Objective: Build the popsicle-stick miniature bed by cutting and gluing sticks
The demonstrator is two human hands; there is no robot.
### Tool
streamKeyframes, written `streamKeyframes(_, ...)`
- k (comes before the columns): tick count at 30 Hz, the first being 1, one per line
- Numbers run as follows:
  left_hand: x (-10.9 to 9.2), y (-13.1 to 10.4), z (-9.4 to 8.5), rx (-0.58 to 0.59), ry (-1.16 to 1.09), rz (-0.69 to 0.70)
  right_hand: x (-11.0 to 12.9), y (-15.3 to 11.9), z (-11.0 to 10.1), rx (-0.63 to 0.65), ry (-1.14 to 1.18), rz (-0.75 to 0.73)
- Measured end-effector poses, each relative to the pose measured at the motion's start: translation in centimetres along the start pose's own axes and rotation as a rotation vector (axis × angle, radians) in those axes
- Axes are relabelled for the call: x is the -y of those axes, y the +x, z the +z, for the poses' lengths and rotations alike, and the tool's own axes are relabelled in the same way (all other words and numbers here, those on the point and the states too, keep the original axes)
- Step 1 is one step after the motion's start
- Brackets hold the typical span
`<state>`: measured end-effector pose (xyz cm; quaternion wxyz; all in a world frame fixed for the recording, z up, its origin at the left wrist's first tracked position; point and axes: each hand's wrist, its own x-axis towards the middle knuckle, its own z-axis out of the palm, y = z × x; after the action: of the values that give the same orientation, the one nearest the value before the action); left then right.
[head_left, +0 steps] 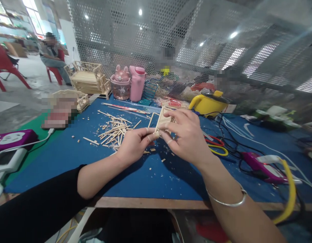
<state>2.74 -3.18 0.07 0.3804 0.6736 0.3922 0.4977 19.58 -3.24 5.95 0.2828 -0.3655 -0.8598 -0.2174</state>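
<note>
We see a small pale wooden stick frame [164,118], ladder-like, held just above the blue table mat [70,158] near the middle of the table. Both hands pinch it. The left hand [134,143] closes thumb and forefinger on the frame's lower left corner, other fingers curled under, knuckles facing us. The right hand [187,136] clamps the frame's lower right side between thumb and fingers, with the remaining fingers spread loosely and the palm turned down and left. The two hands touch at the fingertips over the frame. The left forearm comes in from the lower left, with a black sleeve [36,209] pushed up below the elbow. The right forearm enters from the lower right, with a thin silver bangle [228,201] on the wrist.

Just left of the hands lies a scattered pile of cut wooden sticks and chips [114,130] on the mat. Red-and-yellow-handled scissors [216,145] lie just right of the right hand. Farther right, a magenta glue gun [259,167] lies among black cables. Behind the frame stands a yellow electric pot [208,103]. A pink water bottle [137,83] and a pink lidded cup [120,86] stand at the far edge, beside a finished stick-built model bed [88,77]. A purple power strip [13,139] sits at far left.
</note>
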Motion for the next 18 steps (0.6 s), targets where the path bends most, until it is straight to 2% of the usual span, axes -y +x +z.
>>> streamKeyframes(6,0.3,-0.2,0.1,0.037,-0.045,0.015,-0.1,0.0,0.2,-0.003,0.03,0.001)
streamKeyframes(11,-0.4,-0.1,0.1,0.064,-0.309,-0.159,-0.4,0.0,0.5,-0.036,0.095,-0.043)
streamKeyframes(14,-1.1,-0.2,0.2,0.055,-0.361,-0.244,-0.6,-0.3,0.4,-0.09,0.194,-0.053)
streamKeyframes(18,-1.1,-0.3,0.4,0.045,-0.396,-0.292,-0.9,-1.5,-0.1,-0.15,0.277,-0.026)
